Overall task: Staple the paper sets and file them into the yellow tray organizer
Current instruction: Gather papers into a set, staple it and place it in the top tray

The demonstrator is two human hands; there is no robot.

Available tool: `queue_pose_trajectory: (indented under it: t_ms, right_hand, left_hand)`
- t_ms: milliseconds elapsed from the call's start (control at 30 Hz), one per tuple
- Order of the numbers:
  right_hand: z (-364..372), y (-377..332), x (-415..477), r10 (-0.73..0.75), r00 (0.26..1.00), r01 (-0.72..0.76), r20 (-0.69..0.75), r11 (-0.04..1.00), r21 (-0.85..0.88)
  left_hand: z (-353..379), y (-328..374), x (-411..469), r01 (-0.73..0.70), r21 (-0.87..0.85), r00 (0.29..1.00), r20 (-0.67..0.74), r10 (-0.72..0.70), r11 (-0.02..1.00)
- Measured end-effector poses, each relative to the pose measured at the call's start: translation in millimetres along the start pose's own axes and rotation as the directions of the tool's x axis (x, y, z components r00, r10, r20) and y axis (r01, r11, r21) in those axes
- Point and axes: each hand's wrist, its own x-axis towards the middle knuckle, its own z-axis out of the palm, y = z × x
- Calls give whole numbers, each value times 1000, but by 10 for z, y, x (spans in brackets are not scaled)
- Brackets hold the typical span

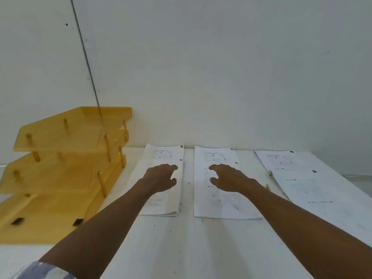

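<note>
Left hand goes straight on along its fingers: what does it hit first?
Probably the left paper set under the left hand, near its far right edge; height over it is unclear.

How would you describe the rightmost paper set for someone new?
Start at the yellow tray organizer at the left of the table, then scan rightward. The rightmost paper set is the farthest of three from it and alone lies skewed.

This looks like a plain office paperwork station. A white worktop (181, 248) meets a bare wall (221, 67). A yellow tray organizer (60, 178) stands left of the fingers (173, 167), with printed paper sets (219, 200) beneath and right of them.
</note>
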Motion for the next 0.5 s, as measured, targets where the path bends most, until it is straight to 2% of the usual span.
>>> queue_pose_trajectory:
  t_ms: [500]
  right_hand:
    - [333,-344,449,-90,995,87,29,991,102]
  left_hand:
    - [211,-592,53,258,-97,966,-10,-260,961]
